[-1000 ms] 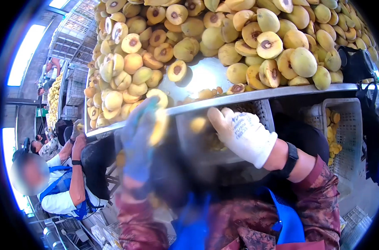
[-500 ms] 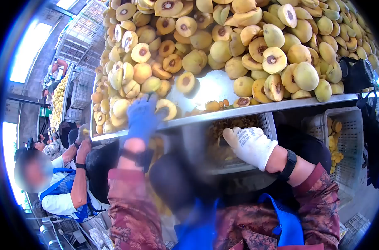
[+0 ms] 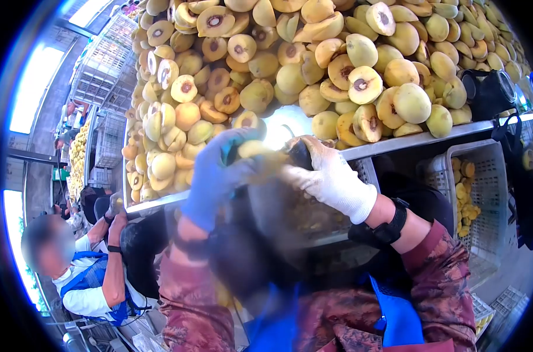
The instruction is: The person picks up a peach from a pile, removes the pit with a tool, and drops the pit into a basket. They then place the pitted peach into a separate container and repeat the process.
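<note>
My left hand [image 3: 216, 173], in a blue glove, is closed round a yellow peach half [image 3: 252, 149] above the table's front edge. My right hand [image 3: 331, 176], in a white glove, grips a dark tool [image 3: 300, 155] whose working end is lost in blur and fingers. The two hands almost meet, with the tool right beside the fruit. Behind them a big heap of halved peaches [image 3: 364, 85], several with brown stones showing, covers much of the metal table [image 3: 389, 142].
Below the table edge a crate [image 3: 369, 171] is partly hidden by my right hand. Farther right stands a grey crate [image 3: 489, 176] with yellow pieces [image 3: 466, 202]. A black object [image 3: 486, 94] rests on the table's right end. Another person [image 3: 96, 276] sits at left.
My left hand has come back from the heap with a peach half. My right hand has risen from over the lower crate to meet it. The view has shifted slightly.
</note>
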Demonstrator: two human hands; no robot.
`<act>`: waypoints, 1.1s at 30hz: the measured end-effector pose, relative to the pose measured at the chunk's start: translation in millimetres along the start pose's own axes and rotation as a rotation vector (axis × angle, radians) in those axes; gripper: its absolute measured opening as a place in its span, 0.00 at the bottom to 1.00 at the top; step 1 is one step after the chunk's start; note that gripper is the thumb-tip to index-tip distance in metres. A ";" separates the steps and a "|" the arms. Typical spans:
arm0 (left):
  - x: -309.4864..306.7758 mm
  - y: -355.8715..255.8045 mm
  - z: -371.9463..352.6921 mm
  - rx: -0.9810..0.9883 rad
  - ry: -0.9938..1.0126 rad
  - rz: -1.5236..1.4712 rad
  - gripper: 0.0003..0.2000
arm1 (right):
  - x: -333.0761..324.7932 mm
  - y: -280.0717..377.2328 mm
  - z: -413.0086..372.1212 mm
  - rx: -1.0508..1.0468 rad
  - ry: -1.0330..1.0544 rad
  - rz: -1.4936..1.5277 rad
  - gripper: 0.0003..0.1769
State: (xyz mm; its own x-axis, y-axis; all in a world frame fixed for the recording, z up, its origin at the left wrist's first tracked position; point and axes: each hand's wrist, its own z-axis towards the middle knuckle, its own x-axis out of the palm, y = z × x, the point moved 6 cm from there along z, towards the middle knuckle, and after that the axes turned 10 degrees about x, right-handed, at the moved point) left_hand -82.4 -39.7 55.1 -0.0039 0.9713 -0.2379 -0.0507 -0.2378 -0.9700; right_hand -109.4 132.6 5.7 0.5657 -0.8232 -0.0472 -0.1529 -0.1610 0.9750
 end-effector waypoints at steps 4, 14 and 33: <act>24.3 -10.8 -10.0 0.133 -0.192 -0.148 0.25 | 5.5 0.0 -0.6 0.207 0.163 0.444 0.16; 31.4 35.1 -13.9 0.124 -0.441 -0.720 0.31 | 19.2 10.5 -17.5 0.168 0.130 0.009 0.22; 37.3 17.4 -32.9 0.563 -0.366 0.349 0.22 | 36.3 -10.8 -16.8 -0.223 -0.037 -0.330 0.15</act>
State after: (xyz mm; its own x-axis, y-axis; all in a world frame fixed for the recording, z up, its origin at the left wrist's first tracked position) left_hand -50.6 -7.8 27.7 -0.4396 0.8045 -0.3994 -0.4877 -0.5872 -0.6460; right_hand -73.6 113.6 -3.0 0.5250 -0.7667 -0.3695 0.2138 -0.3014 0.9292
